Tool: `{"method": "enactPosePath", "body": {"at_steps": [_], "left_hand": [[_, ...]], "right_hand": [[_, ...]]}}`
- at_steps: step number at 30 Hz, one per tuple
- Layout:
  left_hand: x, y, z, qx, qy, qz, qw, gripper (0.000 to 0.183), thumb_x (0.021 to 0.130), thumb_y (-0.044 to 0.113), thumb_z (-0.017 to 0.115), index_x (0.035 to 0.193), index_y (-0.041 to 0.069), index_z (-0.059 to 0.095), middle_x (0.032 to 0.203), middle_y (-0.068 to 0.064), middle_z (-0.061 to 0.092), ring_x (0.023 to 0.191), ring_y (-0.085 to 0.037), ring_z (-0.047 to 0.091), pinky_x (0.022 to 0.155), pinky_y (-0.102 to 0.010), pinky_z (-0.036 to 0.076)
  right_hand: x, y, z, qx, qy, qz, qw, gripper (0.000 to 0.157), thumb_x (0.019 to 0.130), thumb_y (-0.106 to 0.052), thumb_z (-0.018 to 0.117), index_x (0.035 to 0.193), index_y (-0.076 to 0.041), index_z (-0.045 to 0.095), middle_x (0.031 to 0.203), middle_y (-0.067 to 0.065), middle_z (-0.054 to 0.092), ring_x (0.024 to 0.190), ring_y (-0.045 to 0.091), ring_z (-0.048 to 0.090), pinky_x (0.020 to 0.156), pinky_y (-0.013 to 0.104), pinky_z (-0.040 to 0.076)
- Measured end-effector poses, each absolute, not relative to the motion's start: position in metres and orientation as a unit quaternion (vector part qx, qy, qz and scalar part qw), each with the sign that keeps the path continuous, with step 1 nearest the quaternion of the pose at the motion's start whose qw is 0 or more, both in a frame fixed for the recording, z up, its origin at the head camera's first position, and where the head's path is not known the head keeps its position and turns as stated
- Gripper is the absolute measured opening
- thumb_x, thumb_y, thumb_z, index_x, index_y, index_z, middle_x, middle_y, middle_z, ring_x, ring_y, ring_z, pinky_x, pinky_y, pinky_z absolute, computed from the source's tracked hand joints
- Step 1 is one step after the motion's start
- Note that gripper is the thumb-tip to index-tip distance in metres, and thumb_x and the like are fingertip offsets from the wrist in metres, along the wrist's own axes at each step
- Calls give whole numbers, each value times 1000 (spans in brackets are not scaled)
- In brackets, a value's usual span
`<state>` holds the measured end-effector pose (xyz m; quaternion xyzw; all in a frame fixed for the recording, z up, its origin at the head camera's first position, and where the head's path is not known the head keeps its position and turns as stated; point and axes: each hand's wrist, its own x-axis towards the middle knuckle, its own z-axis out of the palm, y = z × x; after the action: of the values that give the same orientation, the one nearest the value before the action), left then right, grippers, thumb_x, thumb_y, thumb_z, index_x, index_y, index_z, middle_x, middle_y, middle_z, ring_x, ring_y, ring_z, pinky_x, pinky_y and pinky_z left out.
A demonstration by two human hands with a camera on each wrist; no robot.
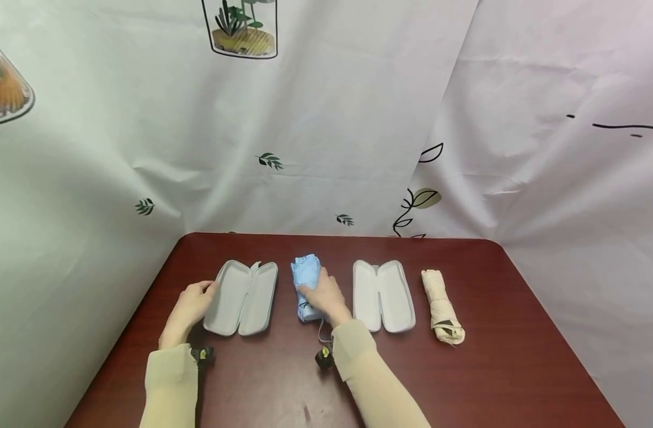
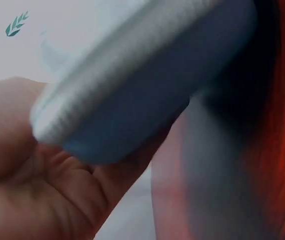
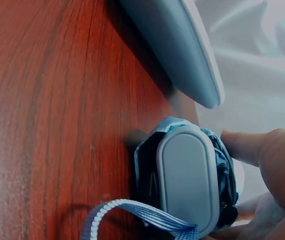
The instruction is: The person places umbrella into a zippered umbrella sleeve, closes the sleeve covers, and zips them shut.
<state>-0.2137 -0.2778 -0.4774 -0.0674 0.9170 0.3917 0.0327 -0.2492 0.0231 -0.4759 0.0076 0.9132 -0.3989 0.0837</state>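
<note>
An open pale grey zip case (image 1: 259, 300) lies on the left of the table, its two halves spread. My left hand (image 1: 193, 304) holds its left edge; in the left wrist view the fingers are under the shell (image 2: 132, 95) and the thumb is beside its zipper rim. Right of that case is a folded light blue umbrella (image 1: 306, 273), gripped across its middle by my right hand (image 1: 326, 295). The right wrist view shows the umbrella's flat oval handle end (image 3: 188, 175) and its wrist strap (image 3: 127, 204), with my thumb and fingers at its side.
A second open pale case (image 1: 396, 297) lies just right of my right hand. Farther right is a rolled cream umbrella (image 1: 442, 309) with a dark mark near its lower end. Behind the dark red table (image 1: 497, 380) hangs a white printed cloth (image 1: 326, 119).
</note>
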Motion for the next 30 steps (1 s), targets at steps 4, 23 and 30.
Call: {"method": "enactPosePath", "body": {"at_steps": [4,23,30], "left_hand": [[-213,-278,-480,-74,910,405,48,59,105,34,34,135,-15,44,132,-34,49,119,-44,50,95,-57,40],[-211,-277,-482,-60,916,395,34,59,105,39,36,129,-13,53,119,-28,60,109,-38,56,90,-55,43],[-212,-276,-481,-53,919,390,28,57,105,38,36,126,-11,56,114,-25,62,100,-33,58,84,-51,46]], "right_hand": [[-250,22,-481,29,906,-412,97,91,87,-41,70,151,3,23,143,29,40,128,38,43,103,53,36],[-254,19,-481,29,919,-378,107,83,72,-42,82,130,3,44,96,15,59,82,24,58,73,43,48],[-251,22,-480,41,899,-423,109,86,72,-37,85,131,5,40,93,13,57,79,22,58,73,39,50]]}}
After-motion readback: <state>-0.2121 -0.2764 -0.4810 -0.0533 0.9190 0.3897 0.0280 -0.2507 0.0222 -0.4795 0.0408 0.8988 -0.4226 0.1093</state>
